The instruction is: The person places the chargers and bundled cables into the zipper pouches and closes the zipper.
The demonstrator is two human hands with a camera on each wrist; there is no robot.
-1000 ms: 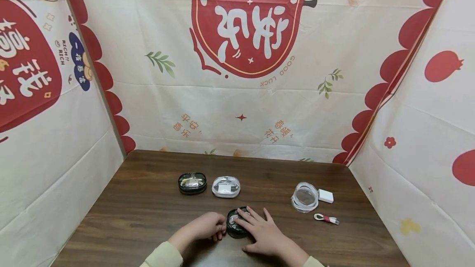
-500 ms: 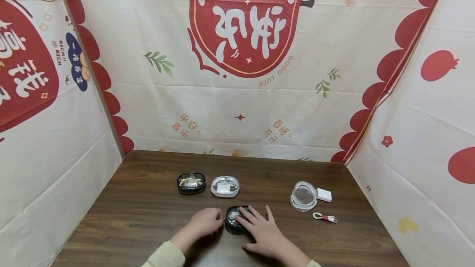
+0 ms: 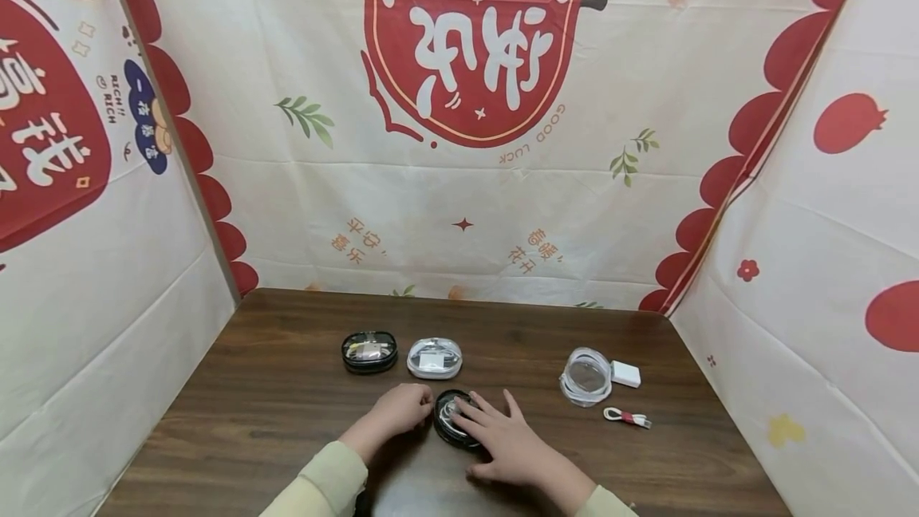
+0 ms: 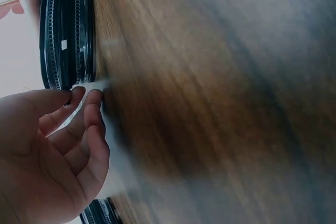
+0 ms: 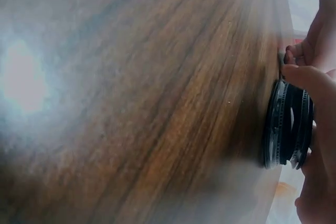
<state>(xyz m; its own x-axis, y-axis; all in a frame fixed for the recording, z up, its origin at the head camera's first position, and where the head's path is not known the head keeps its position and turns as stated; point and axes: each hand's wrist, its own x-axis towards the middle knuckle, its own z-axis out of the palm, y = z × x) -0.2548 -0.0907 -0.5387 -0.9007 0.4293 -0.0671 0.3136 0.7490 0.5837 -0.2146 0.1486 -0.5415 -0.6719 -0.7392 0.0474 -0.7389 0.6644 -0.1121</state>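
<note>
Black-trimmed and clear-topped, an oval zip case [image 3: 447,415] lies flat on the dark brown wood-grain worktop [image 3: 273,429], near its front and between the person's two hands; a white coiled cord shows through the top. The left hand [image 3: 397,410] is at the case's left end, thumb and forefinger pinching a small dark zip pull [image 4: 67,99], the other fingers loosely bent beside it. The right hand [image 3: 506,445] rests on the case with its fingers spread wide and fairly straight across the clear top, the thumb held out toward the front. Both arms wear pale yellow sleeves [image 3: 333,475].

Farther back and to the left, a second black-trimmed clear oval case [image 3: 369,353] sits just beside a white-trimmed clear oval case [image 3: 434,359]; both have things inside. Well apart on the right lie a round white-trimmed clear case [image 3: 586,377], a white rectangular block [image 3: 626,374] beside it, and, nearer the front, a folded white cable [image 3: 627,418] bound with a red band.
</note>
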